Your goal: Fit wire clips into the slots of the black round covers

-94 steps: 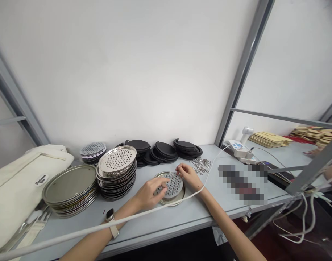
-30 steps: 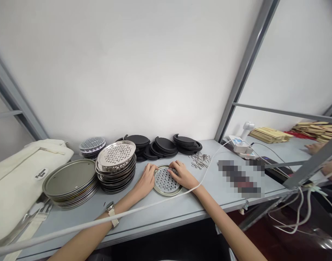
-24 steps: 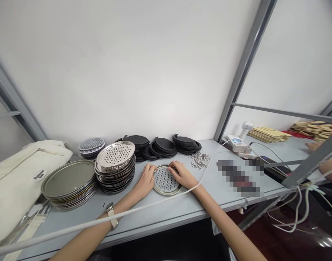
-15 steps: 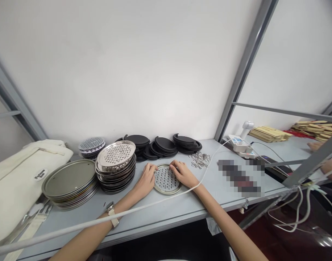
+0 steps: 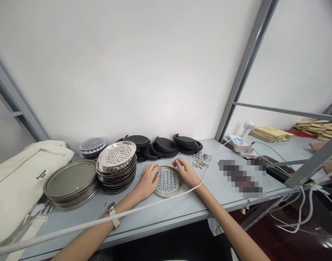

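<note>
We are curling our left hand (image 5: 147, 180) loosely over the perforated grater disc (image 5: 168, 181) between both hands, poising our right hand (image 5: 187, 172) narrowly by the round metal dish (image 5: 180, 186), grips unclear, and risking tipping the disc if left-hand pressure is landing unevenly.

Low in the centre of the frame, on the table (image 5: 215, 199), a perforated disc (image 5: 167, 181) inside a round lid (image 5: 180, 182), between the left fingers (image 5: 154, 169) and the right fingers (image 5: 179, 162). Behind, along the wall (image 5: 155, 72), heaped round covers (image 5: 166, 144); in front of their right end, wire hooks (image 5: 201, 159). Left of centre, stacked plates (image 5: 117, 154); farther left, stacked lids (image 5: 73, 177), then a bag (image 5: 21, 181) at lower left.
</note>
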### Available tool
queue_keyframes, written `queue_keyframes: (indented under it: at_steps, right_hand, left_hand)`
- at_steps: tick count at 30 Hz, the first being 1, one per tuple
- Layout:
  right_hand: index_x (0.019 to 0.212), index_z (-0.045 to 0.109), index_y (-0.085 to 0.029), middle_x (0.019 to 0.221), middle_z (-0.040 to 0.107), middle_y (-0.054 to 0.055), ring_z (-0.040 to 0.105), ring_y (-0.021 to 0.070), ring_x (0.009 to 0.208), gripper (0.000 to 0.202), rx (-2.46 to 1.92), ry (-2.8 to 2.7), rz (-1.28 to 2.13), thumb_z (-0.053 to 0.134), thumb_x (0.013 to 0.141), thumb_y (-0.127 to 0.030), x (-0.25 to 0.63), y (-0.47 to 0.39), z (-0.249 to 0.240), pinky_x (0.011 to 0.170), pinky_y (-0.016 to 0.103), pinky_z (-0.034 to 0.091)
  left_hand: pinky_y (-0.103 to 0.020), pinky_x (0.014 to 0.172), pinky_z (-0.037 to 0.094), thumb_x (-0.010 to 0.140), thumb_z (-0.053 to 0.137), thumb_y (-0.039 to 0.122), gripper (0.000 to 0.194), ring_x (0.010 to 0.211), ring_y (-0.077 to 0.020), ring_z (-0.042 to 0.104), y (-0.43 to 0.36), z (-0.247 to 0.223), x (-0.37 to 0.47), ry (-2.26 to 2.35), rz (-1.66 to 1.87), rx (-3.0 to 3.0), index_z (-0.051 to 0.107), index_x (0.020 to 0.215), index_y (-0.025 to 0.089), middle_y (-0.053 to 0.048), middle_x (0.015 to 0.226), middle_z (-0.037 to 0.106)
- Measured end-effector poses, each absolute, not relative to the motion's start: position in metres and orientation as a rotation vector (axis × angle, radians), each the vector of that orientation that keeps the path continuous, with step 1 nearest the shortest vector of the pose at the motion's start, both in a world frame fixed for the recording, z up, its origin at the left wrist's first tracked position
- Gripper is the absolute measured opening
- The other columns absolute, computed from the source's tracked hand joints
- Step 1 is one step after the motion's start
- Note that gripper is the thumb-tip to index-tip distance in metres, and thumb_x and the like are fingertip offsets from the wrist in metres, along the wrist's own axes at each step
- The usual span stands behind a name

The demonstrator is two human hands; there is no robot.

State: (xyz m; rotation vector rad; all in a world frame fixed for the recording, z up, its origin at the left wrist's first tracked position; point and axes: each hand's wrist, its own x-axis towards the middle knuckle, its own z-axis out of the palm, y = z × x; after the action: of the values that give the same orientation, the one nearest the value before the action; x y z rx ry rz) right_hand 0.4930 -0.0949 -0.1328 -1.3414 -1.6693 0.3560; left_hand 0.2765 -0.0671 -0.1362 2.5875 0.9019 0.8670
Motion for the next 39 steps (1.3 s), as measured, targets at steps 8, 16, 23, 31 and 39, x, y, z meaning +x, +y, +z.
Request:
queue_keyframes:
  at_steps: [8, 16, 23, 31, 39]
  right_hand:
    - [0.080, 0.053, -0.019, 0.071, 0.058, 0.000, 0.055, 0.0141, 0.064, 0.006, -1.384, -1.805, 0.337, 0.049, 0.079, -0.016, 0.496, -0.092, -0.144, 0.062, 0.027, 0.045]
    - [0.082, 0.055, -0.019, 0.079, 0.063, 0.002, 0.061, 0.0154, 0.075, 0.006, -1.243, -1.863, 0.538, 0.050, 0.083, -0.019, 0.491, -0.097, -0.134, 0.073, 0.031, 0.050]
    - [0.079, 0.052, -0.020, 0.079, 0.060, 0.004, 0.056, 0.0166, 0.076, 0.023, -1.290, -1.880, 0.247, 0.036, 0.094, -0.027, 0.485, -0.100, -0.132, 0.074, 0.031, 0.045]
    - [0.086, 0.049, -0.022, 0.078, 0.057, 0.005, 0.055, 0.0190, 0.077, 0.022, -1.366, -1.943, 0.148, 0.030, 0.096, -0.027, 0.462, -0.111, -0.142, 0.073, 0.031, 0.044]
    - [0.091, 0.047, -0.021, 0.082, 0.058, 0.008, 0.054, 0.0225, 0.079, 0.023, -1.476, -1.904, -0.037, 0.025, 0.097, -0.025, 0.456, -0.117, -0.147, 0.074, 0.035, 0.042]
  left_hand:
    - [-0.039, 0.090, 0.038, 0.096, 0.031, 0.024, 0.025, 0.099, -0.0210, 0.050, -0.068, -0.134, 0.276, 0.918, 0.862, 2.605, 0.053, 0.106, 0.020, -0.006, 0.103, 0.057]
    - [-0.040, 0.092, 0.037, 0.096, 0.031, 0.027, 0.026, 0.100, -0.0213, 0.048, -0.076, -0.125, 0.277, 0.847, 0.801, 2.668, 0.055, 0.105, 0.020, -0.007, 0.103, 0.056]
    - [-0.045, 0.105, 0.028, 0.097, 0.031, 0.036, 0.045, 0.128, -0.0241, 0.033, -0.080, -0.128, 0.277, 0.601, 0.558, 2.759, 0.031, 0.140, 0.023, -0.010, 0.140, 0.040]
    - [-0.044, 0.097, 0.035, 0.096, 0.034, 0.033, 0.037, 0.111, -0.0247, 0.047, -0.084, -0.123, 0.278, 0.634, 0.574, 2.737, 0.041, 0.130, 0.021, -0.010, 0.122, 0.053]
    - [-0.042, 0.099, 0.034, 0.096, 0.033, 0.030, 0.038, 0.114, -0.0235, 0.046, -0.083, -0.129, 0.279, 0.640, 0.625, 2.699, 0.036, 0.133, 0.023, -0.009, 0.127, 0.050]
